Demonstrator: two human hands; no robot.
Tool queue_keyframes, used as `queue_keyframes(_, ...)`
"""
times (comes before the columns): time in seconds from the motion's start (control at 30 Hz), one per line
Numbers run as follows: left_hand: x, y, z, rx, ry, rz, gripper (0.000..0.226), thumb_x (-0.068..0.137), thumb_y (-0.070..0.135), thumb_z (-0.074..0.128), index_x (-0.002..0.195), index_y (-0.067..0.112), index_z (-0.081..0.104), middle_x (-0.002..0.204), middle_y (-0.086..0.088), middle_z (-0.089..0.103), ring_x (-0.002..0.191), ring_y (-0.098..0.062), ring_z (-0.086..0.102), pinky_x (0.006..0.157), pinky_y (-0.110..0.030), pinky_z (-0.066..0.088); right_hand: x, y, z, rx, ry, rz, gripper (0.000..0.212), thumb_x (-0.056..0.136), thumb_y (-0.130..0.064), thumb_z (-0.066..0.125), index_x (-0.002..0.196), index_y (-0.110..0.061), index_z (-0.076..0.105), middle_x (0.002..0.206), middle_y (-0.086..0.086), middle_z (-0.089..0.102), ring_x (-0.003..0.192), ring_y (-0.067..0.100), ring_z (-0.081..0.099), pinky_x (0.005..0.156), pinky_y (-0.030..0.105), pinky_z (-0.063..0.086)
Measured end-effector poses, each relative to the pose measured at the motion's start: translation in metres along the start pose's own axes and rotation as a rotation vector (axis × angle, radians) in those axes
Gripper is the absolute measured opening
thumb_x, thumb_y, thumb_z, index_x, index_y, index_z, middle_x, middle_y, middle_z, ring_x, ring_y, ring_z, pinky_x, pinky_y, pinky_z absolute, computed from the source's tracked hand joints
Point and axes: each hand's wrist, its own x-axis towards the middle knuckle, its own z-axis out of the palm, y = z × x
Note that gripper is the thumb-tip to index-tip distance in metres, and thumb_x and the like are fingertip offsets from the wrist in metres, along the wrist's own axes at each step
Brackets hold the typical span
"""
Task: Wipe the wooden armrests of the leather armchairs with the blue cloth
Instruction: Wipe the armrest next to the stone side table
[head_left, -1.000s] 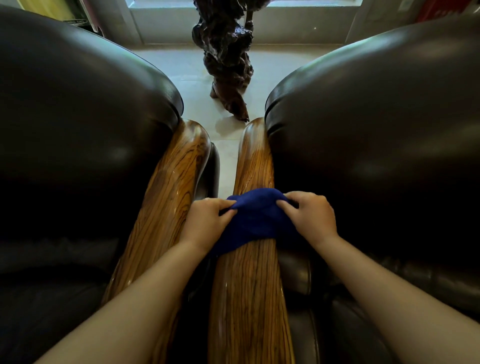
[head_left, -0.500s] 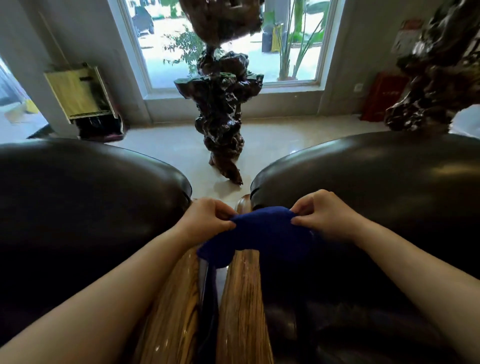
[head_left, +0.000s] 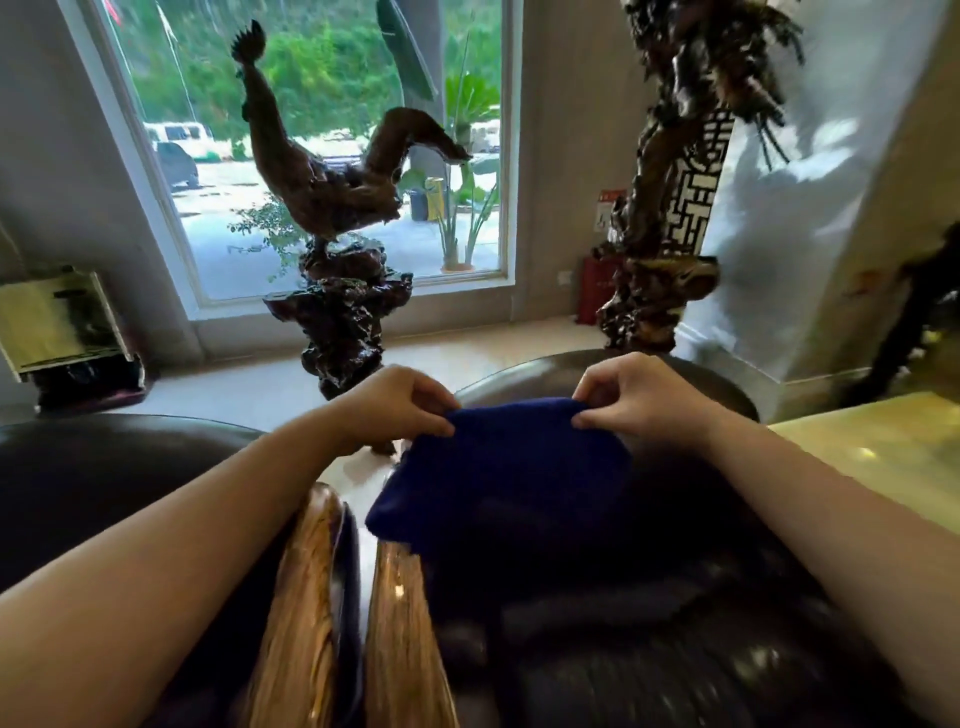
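Note:
The blue cloth (head_left: 498, 467) hangs in the air between my two hands, above the right armchair's wooden armrest (head_left: 402, 639). My left hand (head_left: 400, 402) pinches its upper left edge. My right hand (head_left: 634, 392) pinches its upper right edge. The cloth's lower part covers the far end of that armrest. The left armchair's wooden armrest (head_left: 298, 613) lies parallel just to the left, with a narrow gap between them. Dark leather of the left armchair (head_left: 104, 478) and of the right armchair (head_left: 649, 623) flanks both armrests.
A dark carved wooden rooster sculpture (head_left: 332, 218) stands on the floor in front of a large window (head_left: 322, 130). Another dark root carving (head_left: 665, 223) rises at the right. A yellowish tabletop (head_left: 883, 441) shows at the right edge, a small stand (head_left: 62, 322) at the left.
The cloth rested on the right armrest under both hands; now both hands have lifted it off the wood, spread wider. The view has tilted upward toward the window.

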Motion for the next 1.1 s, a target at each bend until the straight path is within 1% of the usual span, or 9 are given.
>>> queue_keyframes(0.07, -0.008, 0.038, 0.015, 0.027, -0.020, 0.056, 0.019, 0.073, 0.003, 0.072, 0.088, 0.014, 0.072, 0.063, 0.012, 0.070, 0.052, 0.004, 0.059, 0.048, -0.008, 0.045, -0.039, 0.000, -0.027, -0.012, 0.047, 0.022, 0.007, 0.073, -0.014, 0.075, 0.078, -0.017, 0.071, 0.070, -0.006, 0.070, 0.063, 0.000, 0.063, 0.061, 0.014, 0.048)
queue_keyframes(0.17, -0.016, 0.091, 0.044, 0.050, -0.072, 0.131, 0.020, 0.072, 0.002, 0.073, 0.090, 0.010, 0.072, 0.075, 0.002, 0.072, 0.063, -0.004, 0.063, 0.058, -0.011, 0.051, -0.096, 0.007, -0.067, -0.015, 0.104, 0.075, 0.008, 0.073, -0.014, 0.075, 0.077, -0.019, 0.070, 0.066, -0.013, 0.066, 0.062, -0.007, 0.061, 0.056, 0.006, 0.044)
queue_keyframes(0.23, -0.017, 0.125, 0.068, 0.048, -0.117, 0.180, 0.019, 0.071, 0.003, 0.073, 0.087, 0.012, 0.072, 0.077, 0.001, 0.073, 0.068, -0.006, 0.065, 0.066, -0.016, 0.053, -0.132, 0.018, -0.095, -0.029, 0.118, 0.108, 0.008, 0.075, -0.016, 0.073, 0.081, -0.019, 0.070, 0.070, -0.011, 0.068, 0.068, -0.004, 0.063, 0.060, 0.012, 0.047)
queue_keyframes(0.33, -0.013, 0.172, 0.109, 0.062, -0.149, 0.222, 0.019, 0.070, 0.007, 0.075, 0.077, 0.024, 0.072, 0.064, 0.013, 0.072, 0.063, 0.002, 0.065, 0.065, -0.015, 0.049, -0.180, 0.043, -0.132, -0.032, 0.131, 0.144, 0.010, 0.077, -0.015, 0.071, 0.086, -0.016, 0.070, 0.080, -0.003, 0.071, 0.076, 0.008, 0.067, 0.073, 0.028, 0.055)
queue_keyframes(0.4, -0.008, 0.203, 0.146, 0.062, -0.180, 0.247, 0.022, 0.070, 0.007, 0.074, 0.072, 0.029, 0.071, 0.065, 0.017, 0.072, 0.065, 0.003, 0.066, 0.065, -0.013, 0.049, -0.216, 0.065, -0.158, -0.041, 0.135, 0.165, 0.010, 0.078, -0.013, 0.070, 0.088, -0.014, 0.070, 0.083, 0.001, 0.071, 0.079, 0.011, 0.067, 0.079, 0.034, 0.056)
queue_keyframes(0.53, 0.004, 0.257, 0.225, 0.069, -0.207, 0.270, 0.025, 0.071, 0.008, 0.074, 0.070, 0.033, 0.070, 0.067, 0.016, 0.073, 0.068, -0.001, 0.067, 0.071, -0.019, 0.051, -0.275, 0.119, -0.208, -0.067, 0.111, 0.186, 0.010, 0.080, -0.009, 0.067, 0.089, -0.011, 0.070, 0.085, 0.005, 0.071, 0.080, 0.014, 0.067, 0.080, 0.038, 0.057)
queue_keyframes(0.63, 0.015, 0.295, 0.279, 0.051, -0.220, 0.270, 0.023, 0.071, 0.009, 0.074, 0.072, 0.032, 0.070, 0.069, 0.014, 0.073, 0.068, -0.002, 0.067, 0.068, -0.020, 0.049, -0.310, 0.162, -0.242, -0.089, 0.103, 0.199, 0.010, 0.080, -0.011, 0.067, 0.090, -0.012, 0.069, 0.084, 0.003, 0.070, 0.080, 0.014, 0.067, 0.078, 0.036, 0.058)
queue_keyframes(0.9, 0.065, 0.355, 0.388, 0.037, -0.206, 0.242, 0.019, 0.074, 0.008, 0.071, 0.082, 0.025, 0.070, 0.086, 0.004, 0.072, 0.081, -0.007, 0.068, 0.079, -0.021, 0.050, -0.347, 0.283, -0.295, -0.080, 0.106, 0.249, 0.008, 0.081, -0.015, 0.066, 0.087, -0.019, 0.069, 0.081, -0.004, 0.070, 0.078, 0.010, 0.067, 0.069, 0.025, 0.057)
queue_keyframes(1.1, 0.140, 0.366, 0.463, -0.004, -0.181, 0.209, 0.021, 0.073, 0.010, 0.072, 0.083, 0.027, 0.069, 0.088, 0.006, 0.071, 0.083, -0.004, 0.066, 0.073, -0.015, 0.047, -0.345, 0.381, -0.310, -0.057, 0.113, 0.289, 0.012, 0.081, -0.015, 0.065, 0.083, -0.026, 0.066, 0.079, -0.008, 0.069, 0.075, 0.008, 0.067, 0.062, 0.020, 0.056)
